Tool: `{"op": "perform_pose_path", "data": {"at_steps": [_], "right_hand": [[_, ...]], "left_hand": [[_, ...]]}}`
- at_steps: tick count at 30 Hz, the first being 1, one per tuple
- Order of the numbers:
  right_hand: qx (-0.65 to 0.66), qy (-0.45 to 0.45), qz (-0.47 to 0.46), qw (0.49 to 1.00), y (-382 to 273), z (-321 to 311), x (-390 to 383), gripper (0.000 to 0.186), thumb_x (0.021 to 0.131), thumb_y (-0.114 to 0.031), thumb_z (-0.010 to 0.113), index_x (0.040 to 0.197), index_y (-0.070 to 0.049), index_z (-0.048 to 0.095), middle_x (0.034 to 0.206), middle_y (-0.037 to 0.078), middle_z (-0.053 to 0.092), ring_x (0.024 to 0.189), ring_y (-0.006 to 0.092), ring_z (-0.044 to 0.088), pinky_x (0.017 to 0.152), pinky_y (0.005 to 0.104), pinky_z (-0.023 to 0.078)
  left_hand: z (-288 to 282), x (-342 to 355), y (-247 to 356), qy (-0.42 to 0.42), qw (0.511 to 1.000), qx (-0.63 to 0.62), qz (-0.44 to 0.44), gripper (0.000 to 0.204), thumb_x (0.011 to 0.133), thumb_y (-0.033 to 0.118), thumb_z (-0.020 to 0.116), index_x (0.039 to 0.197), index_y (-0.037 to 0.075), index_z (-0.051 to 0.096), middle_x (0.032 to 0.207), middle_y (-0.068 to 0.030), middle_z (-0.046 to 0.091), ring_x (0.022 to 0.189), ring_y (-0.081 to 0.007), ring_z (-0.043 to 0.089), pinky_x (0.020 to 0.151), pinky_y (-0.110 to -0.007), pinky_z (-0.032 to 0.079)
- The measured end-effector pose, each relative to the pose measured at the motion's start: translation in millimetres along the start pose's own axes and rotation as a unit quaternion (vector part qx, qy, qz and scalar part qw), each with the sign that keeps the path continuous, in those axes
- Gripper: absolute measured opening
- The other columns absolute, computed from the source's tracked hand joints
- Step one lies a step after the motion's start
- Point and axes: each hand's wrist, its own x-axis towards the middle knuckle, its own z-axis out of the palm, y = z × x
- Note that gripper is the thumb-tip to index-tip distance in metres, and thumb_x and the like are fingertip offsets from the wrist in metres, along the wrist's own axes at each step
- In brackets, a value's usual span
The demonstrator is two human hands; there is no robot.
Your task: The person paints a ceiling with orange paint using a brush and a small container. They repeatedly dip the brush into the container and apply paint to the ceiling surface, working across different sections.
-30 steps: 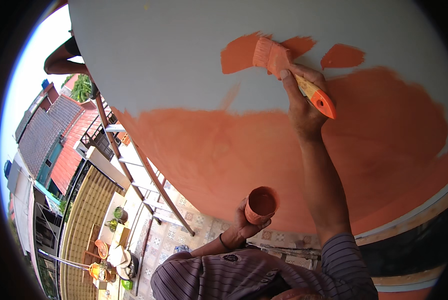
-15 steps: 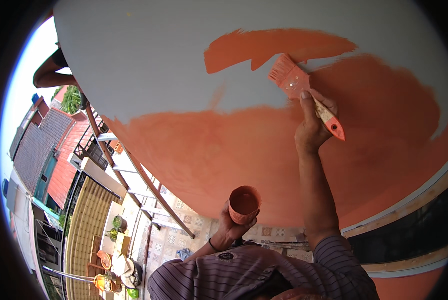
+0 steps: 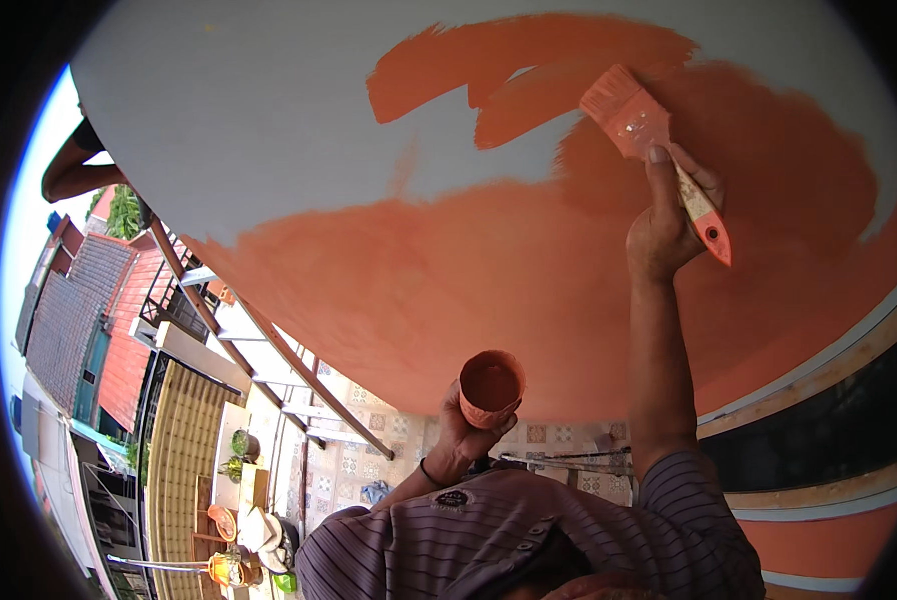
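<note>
My right hand (image 3: 669, 225) is closed round the handle of a wide flat paintbrush (image 3: 641, 122), thumb along its ferrule. Orange paint coats the bristles, which lie against the wall (image 3: 299, 120). That wall is pale grey above and orange below, with fresh darker strokes (image 3: 529, 50) near the top. Low in the middle, my left hand (image 3: 461, 425) grips a paint cup (image 3: 492, 388) from the side. The cup is smeared with orange and holds orange paint, its mouth facing up.
A ladder (image 3: 259, 345) stands to the left, with another person's bent leg (image 3: 74, 170) above it. Patterned floor tiles (image 3: 359, 450) lie far below. Potted plants (image 3: 239, 455) and an orange bucket (image 3: 224, 568) are at lower left. A dark opening (image 3: 819, 440) borders the right side.
The brush in my right hand has moved to the right, and a new orange stroke shows under the upper one. The view has shifted slightly; my left hand still holds the cup.
</note>
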Motion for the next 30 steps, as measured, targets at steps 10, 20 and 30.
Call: {"op": "perform_pose_path", "data": {"at_steps": [10,20,30], "right_hand": [[-0.152,-0.032,-0.251,0.956,-3.6,-5.9,20.7,0.020,0.096,0.009,0.073,0.112,-0.001,0.070,0.113,0.013,0.071,0.092,0.0147,0.069,0.074,0.0295,0.061],[-0.122,-0.372,-0.276,0.878,-1.4,75.5,-112.4,0.024,0.081,-0.001,0.078,0.102,-0.008,0.071,0.110,0.014,0.069,0.090,0.0273,0.071,0.071,0.0351,0.062],[-0.279,-0.081,-0.263,0.920,-4.8,-17.6,-39.3,0.028,0.093,0.016,0.071,0.111,-0.004,0.071,0.111,0.013,0.069,0.087,0.0171,0.068,0.067,0.0286,0.059]], "left_hand": [[12.5,3.7,-10.7,-0.003,0.999,0.033,0.011,0.051,0.095,0.053,0.068,0.135,0.023,0.062,0.134,-0.0053,0.066,0.108,-0.0298,0.066,0.069,-0.045,0.052],[16.5,8.1,-7.0,0.007,0.999,0.034,0.011,0.052,0.096,0.051,0.066,0.138,0.021,0.062,0.135,-0.0059,0.067,0.109,-0.0320,0.067,0.070,-0.046,0.054],[-14.4,-0.2,8.6,-0.002,1.000,-0.020,0.017,0.061,0.091,0.051,0.070,0.143,0.019,0.060,0.138,-0.0111,0.066,0.121,-0.0387,0.066,0.084,-0.053,0.061]]}}
